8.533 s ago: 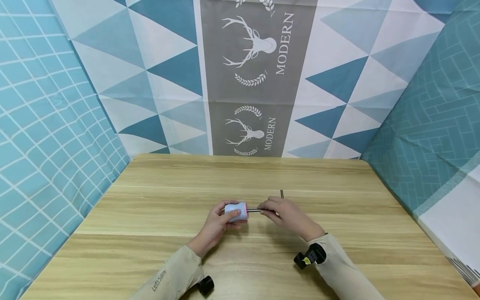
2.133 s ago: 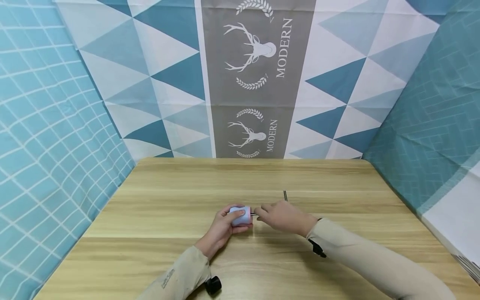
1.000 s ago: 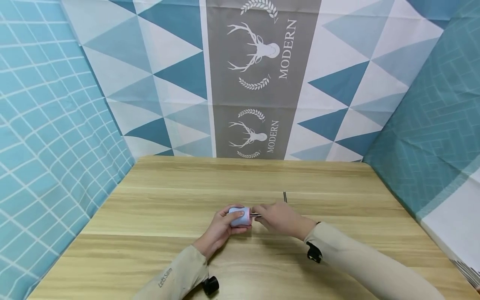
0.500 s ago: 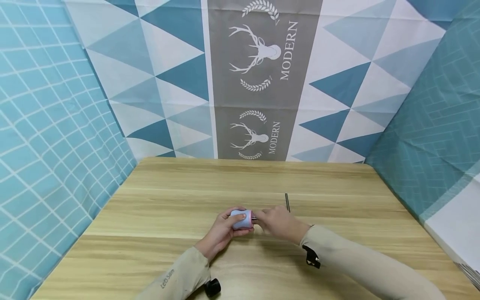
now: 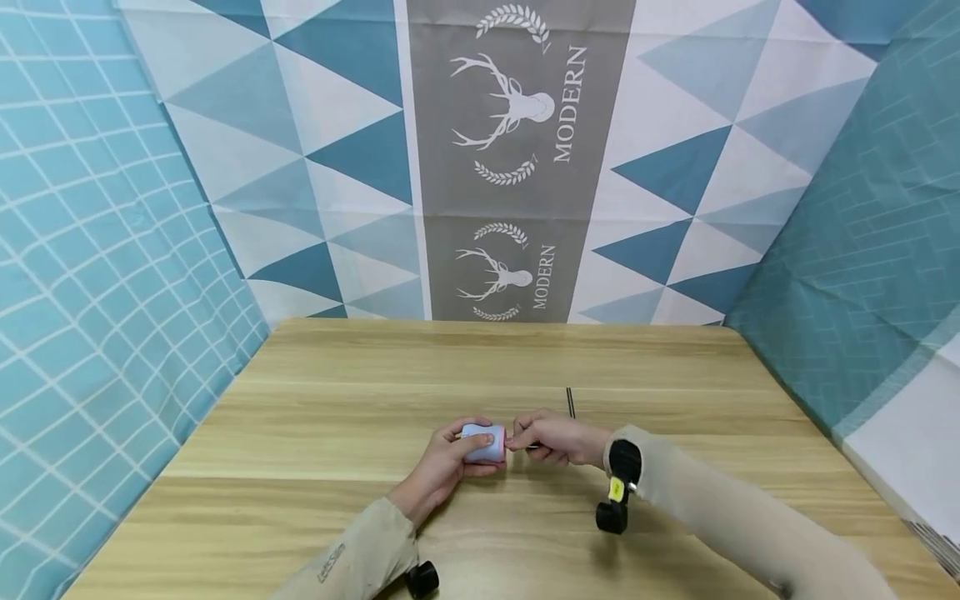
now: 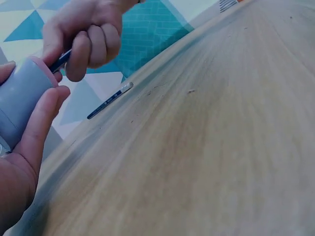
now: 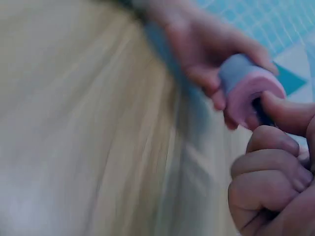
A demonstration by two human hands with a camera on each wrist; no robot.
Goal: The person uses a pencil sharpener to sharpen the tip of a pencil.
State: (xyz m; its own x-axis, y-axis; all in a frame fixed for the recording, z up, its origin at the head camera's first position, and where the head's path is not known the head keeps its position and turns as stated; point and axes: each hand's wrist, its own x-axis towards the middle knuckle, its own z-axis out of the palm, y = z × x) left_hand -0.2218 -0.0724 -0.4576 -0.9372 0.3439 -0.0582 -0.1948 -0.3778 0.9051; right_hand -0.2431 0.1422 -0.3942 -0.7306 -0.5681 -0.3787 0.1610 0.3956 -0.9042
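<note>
My left hand grips a light blue pencil sharpener, its thumb along the side and its fingers round the body. The sharpener's pink end faces right and has a dark hollow in its middle. Thumb and forefinger of my right hand pinch a dark pencil at that end. The pencil's tip is hidden inside the hollow, and most of its length is covered by the curled fingers. A second dark pencil lies on the table just behind the right hand; the left wrist view shows its pale end.
Both hands are over the middle of a wooden table. Patterned cloth hangs behind its far edge, with blue tiled cloth at the left. A white surface stands along the right edge.
Over the last seconds my right wrist has turned back and forth at the sharpener's pink end; it is now rolled so the wrist camera shows. Less pencil shows than at first. The left hand keeps its grip.
</note>
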